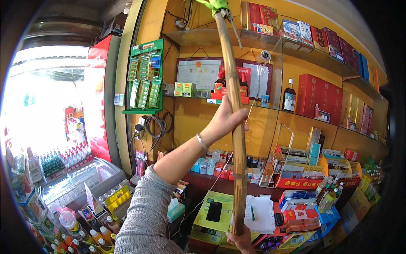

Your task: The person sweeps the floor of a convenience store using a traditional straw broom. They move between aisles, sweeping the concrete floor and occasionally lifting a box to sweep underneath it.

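Note:
A long bamboo pole stands nearly upright before me, with bright green cloth and metal wire at its top end. My left hand, with a silver bangle at the wrist and a grey knitted sleeve, is closed around the pole's middle. Lower down, my right hand grips the pole near its bottom end. Behind the pole lie a black smartphone on a yellow-green box and white papers with a green pen. Glass shelves with bottles and boxes line the yellow wall behind.
At left are a glass-topped chest freezer, drink bottles and a red cabinet. A green battery rack and coiled cables hang on the wall. A small white camera hangs near framed certificates. Cigarette packs, cartons and glass bottles stand at right.

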Demonstrator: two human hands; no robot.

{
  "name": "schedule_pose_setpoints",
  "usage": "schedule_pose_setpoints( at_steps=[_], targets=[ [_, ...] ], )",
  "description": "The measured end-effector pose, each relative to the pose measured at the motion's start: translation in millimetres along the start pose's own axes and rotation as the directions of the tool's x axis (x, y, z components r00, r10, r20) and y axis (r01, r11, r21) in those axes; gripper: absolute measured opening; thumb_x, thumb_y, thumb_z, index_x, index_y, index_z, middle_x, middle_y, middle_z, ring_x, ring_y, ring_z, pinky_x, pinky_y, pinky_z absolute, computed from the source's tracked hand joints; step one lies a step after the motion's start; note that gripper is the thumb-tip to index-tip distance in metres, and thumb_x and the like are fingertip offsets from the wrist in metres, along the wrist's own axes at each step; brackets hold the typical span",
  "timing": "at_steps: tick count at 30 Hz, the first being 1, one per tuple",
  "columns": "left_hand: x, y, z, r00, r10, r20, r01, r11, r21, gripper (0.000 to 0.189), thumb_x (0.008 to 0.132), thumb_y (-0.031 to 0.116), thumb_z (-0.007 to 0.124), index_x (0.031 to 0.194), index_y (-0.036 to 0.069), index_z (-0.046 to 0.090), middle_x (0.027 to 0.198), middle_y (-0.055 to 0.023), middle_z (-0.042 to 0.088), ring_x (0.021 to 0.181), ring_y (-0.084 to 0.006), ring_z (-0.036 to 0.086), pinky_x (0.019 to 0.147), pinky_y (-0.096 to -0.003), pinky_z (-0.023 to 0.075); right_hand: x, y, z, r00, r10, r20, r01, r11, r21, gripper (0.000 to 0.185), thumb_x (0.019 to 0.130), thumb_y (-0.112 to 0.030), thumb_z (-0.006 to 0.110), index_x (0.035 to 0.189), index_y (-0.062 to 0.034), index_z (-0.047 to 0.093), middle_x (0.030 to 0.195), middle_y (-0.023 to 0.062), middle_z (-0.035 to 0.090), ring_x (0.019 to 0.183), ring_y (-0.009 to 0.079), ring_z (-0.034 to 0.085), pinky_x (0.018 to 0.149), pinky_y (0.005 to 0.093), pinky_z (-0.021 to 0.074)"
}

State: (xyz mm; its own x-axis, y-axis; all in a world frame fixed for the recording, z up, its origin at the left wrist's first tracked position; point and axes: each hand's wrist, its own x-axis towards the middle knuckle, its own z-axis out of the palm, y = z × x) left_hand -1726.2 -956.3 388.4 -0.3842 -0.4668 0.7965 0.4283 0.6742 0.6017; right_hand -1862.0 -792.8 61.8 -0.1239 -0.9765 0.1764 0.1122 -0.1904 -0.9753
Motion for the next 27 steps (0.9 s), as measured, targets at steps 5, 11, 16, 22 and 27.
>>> schedule_pose_setpoints(
  at_steps=[5,11,16,22,27],
  targets=[
    [46.4,31.2,7.2,0.999,0.025,-0.028,-0.024,0.999,0.045,0.042,0.086,0.016,0.059,0.111,0.000,0.029,0.081,-0.0091,0.051,0.064,-0.0169,0.060,0.053,-0.0291,0.0539,30.5,-27.3,-0.1,0.986,-0.087,0.139,0.064,0.985,0.163,0.018,0.072,0.000,0.067,0.085,0.0002,0.053,0.068,0.0064,0.056,0.053,0.0139,0.057,0.046,0.0263,0.0468],
    [84.2,53.5,11.9,0.994,0.092,0.065,-0.100,0.988,0.118,0.048,0.091,0.027,0.056,0.119,0.000,0.028,0.087,-0.0100,0.055,0.066,-0.0165,0.061,0.056,-0.0305,0.0532,55.9,-123.3,25.2,0.961,-0.223,0.165,0.191,0.963,0.188,0.016,0.075,-0.002,0.064,0.082,-0.0016,0.049,0.062,0.0048,0.052,0.049,0.0133,0.054,0.044,0.0282,0.0466],
    [79.0,40.1,24.2,0.973,0.164,0.165,-0.184,0.977,0.111,0.064,0.084,0.022,0.067,0.128,0.003,0.027,0.093,-0.0079,0.054,0.079,-0.0182,0.063,0.067,-0.0309,0.0532,76.4,-209.9,36.3,0.945,-0.314,0.093,0.300,0.945,0.133,0.018,0.076,-0.007,0.065,0.084,-0.0016,0.050,0.062,0.0055,0.052,0.047,0.0155,0.053,0.042,0.0299,0.0448],
    [110.3,44.1,31.0,0.968,0.199,0.151,-0.205,0.979,0.024,0.044,0.084,0.020,0.066,0.112,0.003,0.037,0.082,-0.0084,0.060,0.070,-0.0144,0.062,0.052,-0.0240,0.0483,95.9,-272.5,35.8,0.925,-0.370,0.081,0.366,0.929,0.058,0.019,0.076,-0.013,0.064,0.084,-0.0041,0.050,0.063,0.0044,0.052,0.046,0.0133,0.052,0.039,0.0277,0.0430],
    [138.3,49.8,41.6,0.986,0.127,0.113,-0.110,0.984,-0.141,0.033,0.083,0.008,0.060,0.106,0.002,0.038,0.085,-0.0114,0.059,0.070,-0.0170,0.062,0.059,-0.0273,0.0518,100.4,-291.7,21.1,0.898,-0.441,0.010,0.441,0.897,-0.042,0.022,0.075,-0.018,0.067,0.083,-0.0042,0.052,0.064,0.0035,0.052,0.047,0.0116,0.052,0.041,0.0253,0.0429]
  ],
)
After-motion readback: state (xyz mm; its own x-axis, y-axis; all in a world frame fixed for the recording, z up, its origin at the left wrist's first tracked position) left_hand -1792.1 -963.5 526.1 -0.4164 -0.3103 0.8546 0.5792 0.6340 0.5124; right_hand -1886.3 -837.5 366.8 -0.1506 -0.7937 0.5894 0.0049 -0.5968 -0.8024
